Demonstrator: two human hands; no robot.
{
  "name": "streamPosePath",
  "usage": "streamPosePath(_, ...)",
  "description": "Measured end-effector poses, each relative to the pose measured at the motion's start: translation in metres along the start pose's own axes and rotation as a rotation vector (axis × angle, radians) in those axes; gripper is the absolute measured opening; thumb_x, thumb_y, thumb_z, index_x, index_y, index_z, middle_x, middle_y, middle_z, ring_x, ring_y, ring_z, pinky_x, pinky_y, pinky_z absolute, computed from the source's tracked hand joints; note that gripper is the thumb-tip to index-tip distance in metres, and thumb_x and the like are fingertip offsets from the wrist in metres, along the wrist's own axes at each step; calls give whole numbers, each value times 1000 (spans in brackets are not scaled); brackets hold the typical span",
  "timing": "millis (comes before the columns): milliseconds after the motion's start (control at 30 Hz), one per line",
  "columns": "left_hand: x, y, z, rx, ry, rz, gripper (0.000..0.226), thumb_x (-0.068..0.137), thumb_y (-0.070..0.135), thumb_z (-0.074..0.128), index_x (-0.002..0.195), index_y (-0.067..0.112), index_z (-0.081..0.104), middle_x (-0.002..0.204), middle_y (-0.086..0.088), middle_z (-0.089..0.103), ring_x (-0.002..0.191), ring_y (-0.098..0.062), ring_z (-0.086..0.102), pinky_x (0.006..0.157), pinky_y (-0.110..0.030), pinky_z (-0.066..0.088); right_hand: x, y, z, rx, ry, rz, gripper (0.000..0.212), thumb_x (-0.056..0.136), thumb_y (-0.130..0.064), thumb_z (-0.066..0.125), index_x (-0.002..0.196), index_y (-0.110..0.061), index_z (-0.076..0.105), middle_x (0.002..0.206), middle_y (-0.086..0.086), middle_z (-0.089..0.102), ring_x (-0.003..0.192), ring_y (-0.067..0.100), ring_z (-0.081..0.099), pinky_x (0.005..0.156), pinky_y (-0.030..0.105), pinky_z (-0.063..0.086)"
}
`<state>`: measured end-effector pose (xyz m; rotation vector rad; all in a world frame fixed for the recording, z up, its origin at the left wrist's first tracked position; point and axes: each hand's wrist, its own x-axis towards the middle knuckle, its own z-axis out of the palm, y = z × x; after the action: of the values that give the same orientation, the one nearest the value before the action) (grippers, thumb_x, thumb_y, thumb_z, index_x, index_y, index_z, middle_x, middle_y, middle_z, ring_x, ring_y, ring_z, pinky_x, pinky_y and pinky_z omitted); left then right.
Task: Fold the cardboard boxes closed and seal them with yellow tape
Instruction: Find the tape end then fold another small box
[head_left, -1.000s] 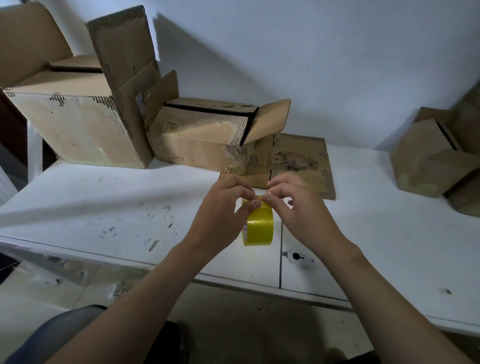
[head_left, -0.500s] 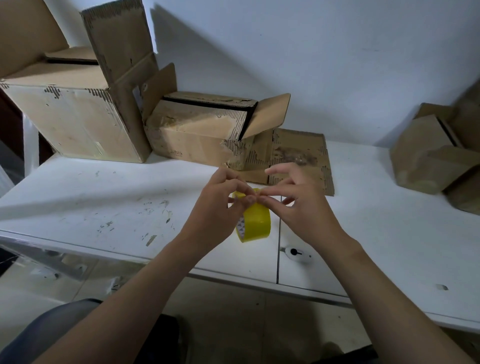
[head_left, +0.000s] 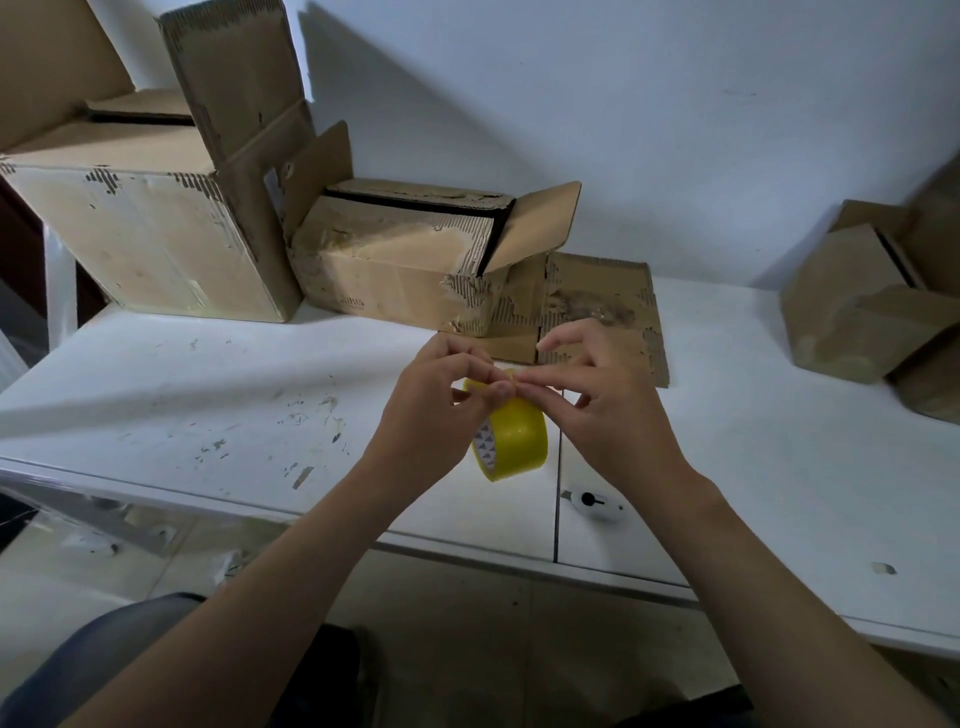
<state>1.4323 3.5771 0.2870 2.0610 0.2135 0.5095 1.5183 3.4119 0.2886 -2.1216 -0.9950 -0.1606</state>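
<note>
A roll of glossy yellow adhesive tape (head_left: 511, 436) is held on edge in the air just above the front part of the scuffed white table (head_left: 208, 395), close to the seam between its two tops. The left hand (head_left: 431, 410) curls round the roll's upper side, thumb and forefinger pinching its top rim. The right hand (head_left: 613, 410) meets it there, thumb and forefinger pinching the same spot on the rim while its other fingers lift loosely apart. Whether a tape end is already free cannot be told. At the back left stands a large brown cardboard box (head_left: 145, 234) with its flaps up, touching a smaller worn cardboard box (head_left: 395, 270) with one side flap open. A flat torn cardboard sheet (head_left: 602, 301) lies beside that. Well apart at the right sit more brown cardboard boxes (head_left: 852, 312).
</note>
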Motion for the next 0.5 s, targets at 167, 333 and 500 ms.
streamPosePath(167, -3, 2, 5, 11, 88, 16, 11, 87, 21, 76, 90, 26, 67, 101, 15, 49, 100, -7, 55, 75, -10, 51, -1, -1, 6, 15, 47, -96, 18, 92, -23, 71, 100, -8, 77, 103, 2, 63, 89, 14, 58, 67, 24, 53)
streamPosePath(333, -13, 3, 25, -78, 24, -149, 41, 88, 34, 73, 120, 37, 47, 117, 8, 45, 101, -15, 58, 68, -10, 50, 0, -2, 12, 55, 114, -24, 14, 93, -19, 72, 97, -6, 73, 101, 0, 62, 88, 11, 57, 69, 15, 48)
streamPosePath(500, -16, 1, 33, -270, -101, -267, 95, 84, 27, 80, 154, 40, 17, 110, 24, 49, 93, -4, 62, 62, -9, 52, -3, -4, 15, 64, 131, 2, 15, 95, -26, 62, 99, -11, 66, 108, -5, 55, 94, 8, 55, 74, 16, 50)
